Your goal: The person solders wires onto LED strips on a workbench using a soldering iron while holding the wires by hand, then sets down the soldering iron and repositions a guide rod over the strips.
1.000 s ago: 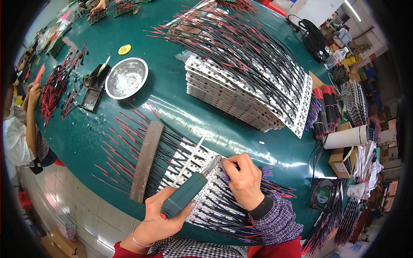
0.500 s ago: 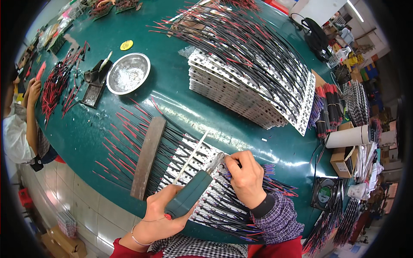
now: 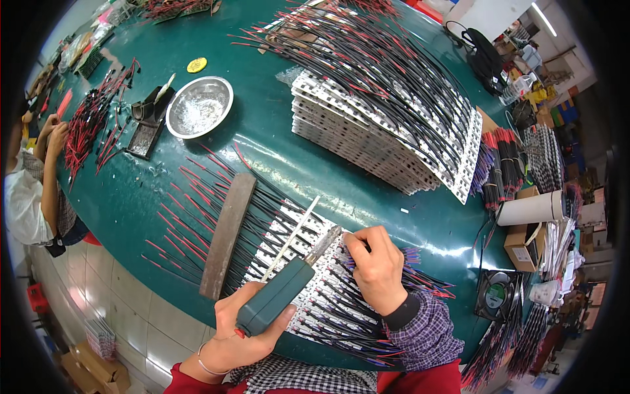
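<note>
Holding a green tool [image 3: 275, 297] over a white board [image 3: 318, 284] on the table [image 3: 269, 148].
The left hand [image 3: 231, 331] wraps its fingers around the tool, its tip [image 3: 323, 247] near the right hand [image 3: 378, 270], whose thumb and forefinger bend together at the board's edge; what they pinch, I cannot tell. A brown bar [image 3: 228, 236] lies across wires [image 3: 261, 226].

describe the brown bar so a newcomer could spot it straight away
On the green table, find the white board at the near edge. Across the black wires running out to its left lies the brown bar. It is far thicker and darker than the slim white stick lying over the board.
</note>
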Action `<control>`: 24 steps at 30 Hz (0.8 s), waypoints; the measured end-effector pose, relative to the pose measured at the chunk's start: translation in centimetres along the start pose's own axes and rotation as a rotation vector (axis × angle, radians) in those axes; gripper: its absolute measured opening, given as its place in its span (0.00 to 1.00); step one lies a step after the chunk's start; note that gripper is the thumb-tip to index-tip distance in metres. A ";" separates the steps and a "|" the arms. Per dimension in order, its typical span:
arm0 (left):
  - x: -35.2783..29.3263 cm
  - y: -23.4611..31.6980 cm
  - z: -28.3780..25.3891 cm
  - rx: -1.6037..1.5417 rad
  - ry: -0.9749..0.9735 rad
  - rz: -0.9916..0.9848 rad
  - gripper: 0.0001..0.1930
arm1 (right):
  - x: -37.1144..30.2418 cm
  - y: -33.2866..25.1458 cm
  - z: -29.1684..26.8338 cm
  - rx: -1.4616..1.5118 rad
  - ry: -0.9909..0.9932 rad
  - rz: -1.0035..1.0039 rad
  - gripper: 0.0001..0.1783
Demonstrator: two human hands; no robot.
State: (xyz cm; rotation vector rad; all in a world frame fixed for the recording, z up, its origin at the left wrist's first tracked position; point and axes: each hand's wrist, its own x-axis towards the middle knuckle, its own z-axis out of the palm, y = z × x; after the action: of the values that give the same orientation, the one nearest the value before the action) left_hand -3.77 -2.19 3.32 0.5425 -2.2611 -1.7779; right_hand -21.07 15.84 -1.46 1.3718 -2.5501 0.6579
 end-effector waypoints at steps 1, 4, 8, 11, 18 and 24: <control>0.0 -0.2 0.1 -0.002 0.000 0.001 0.13 | 0.0 0.0 0.0 -0.002 0.000 0.000 0.16; 0.1 -0.6 0.3 0.016 -0.010 -0.004 0.13 | 0.0 -0.1 0.0 0.001 0.009 -0.003 0.16; 0.6 -0.6 0.9 0.030 -0.035 -0.037 0.13 | 0.1 -0.1 0.0 -0.006 0.017 -0.012 0.16; 1.0 -0.3 0.9 0.061 -0.048 -0.031 0.13 | 0.1 -0.2 0.0 -0.011 0.022 -0.015 0.16; 1.0 0.0 0.7 0.098 -0.060 -0.048 0.13 | 0.1 -0.2 0.1 -0.019 0.025 -0.017 0.17; 0.1 -0.2 -0.1 0.009 -0.025 -0.028 0.12 | 0.1 -0.2 0.0 -0.017 0.021 -0.020 0.17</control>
State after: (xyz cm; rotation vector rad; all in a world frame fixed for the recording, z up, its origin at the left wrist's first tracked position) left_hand -3.82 -2.35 3.16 0.5584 -2.2905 -1.7983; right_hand -20.96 15.65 -1.38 1.3754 -2.5167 0.6425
